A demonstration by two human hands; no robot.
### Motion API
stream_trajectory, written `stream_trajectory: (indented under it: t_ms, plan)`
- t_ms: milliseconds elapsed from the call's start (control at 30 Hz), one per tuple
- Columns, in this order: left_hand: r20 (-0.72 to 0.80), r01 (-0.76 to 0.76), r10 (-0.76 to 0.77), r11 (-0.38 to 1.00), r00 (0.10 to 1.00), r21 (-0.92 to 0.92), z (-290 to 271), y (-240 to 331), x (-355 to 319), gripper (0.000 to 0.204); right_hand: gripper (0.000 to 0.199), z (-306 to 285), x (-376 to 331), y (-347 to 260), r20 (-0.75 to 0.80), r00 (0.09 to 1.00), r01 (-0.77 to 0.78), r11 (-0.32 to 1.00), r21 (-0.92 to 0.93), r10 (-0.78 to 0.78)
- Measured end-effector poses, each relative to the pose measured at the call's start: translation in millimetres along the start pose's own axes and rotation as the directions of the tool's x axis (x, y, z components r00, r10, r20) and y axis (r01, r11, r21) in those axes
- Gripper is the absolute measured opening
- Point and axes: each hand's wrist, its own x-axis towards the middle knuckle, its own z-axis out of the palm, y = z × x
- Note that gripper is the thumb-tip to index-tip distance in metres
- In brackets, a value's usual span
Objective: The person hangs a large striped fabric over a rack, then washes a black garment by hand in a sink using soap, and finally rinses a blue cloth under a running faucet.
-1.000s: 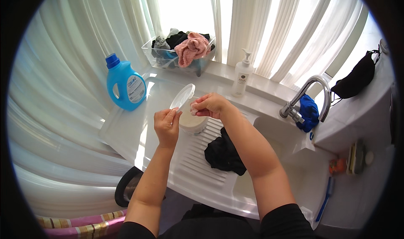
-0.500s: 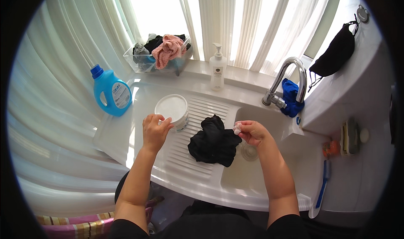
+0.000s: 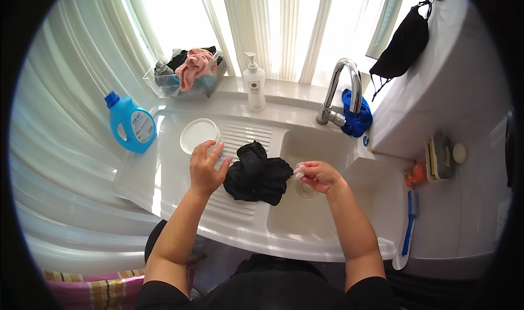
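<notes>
The right hand (image 3: 319, 174) pinches a small pale lump (image 3: 299, 171), perhaps soap, in a narrow fingertip grip over the sink basin (image 3: 305, 212), right of centre, seemingly so that whatever falls lands in the basin. The left hand (image 3: 204, 168) rests with its fingers curled loosely on a round white tub (image 3: 200, 135) on the ribbed drainboard (image 3: 240, 206), as if steadying it, though the grip itself cannot be made out. Between the hands a crumpled black garment (image 3: 256, 173) lies over the basin's edge; a blue detergent bottle (image 3: 131, 123) stands at the upper left, with a pump dispenser (image 3: 254, 89) and tap (image 3: 341, 91) along the top of the bench.
</notes>
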Motion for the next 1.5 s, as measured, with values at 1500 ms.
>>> stream_trajectory:
  t_ms: [1500]
  plan:
    - [0.893,0.696,-0.349,-0.566,0.284,-0.442,192.6,190.7,-41.6,0.028,0.025,-88.5,-63.7,65.6,-0.439,0.783,0.532,0.84,0.108,-0.44]
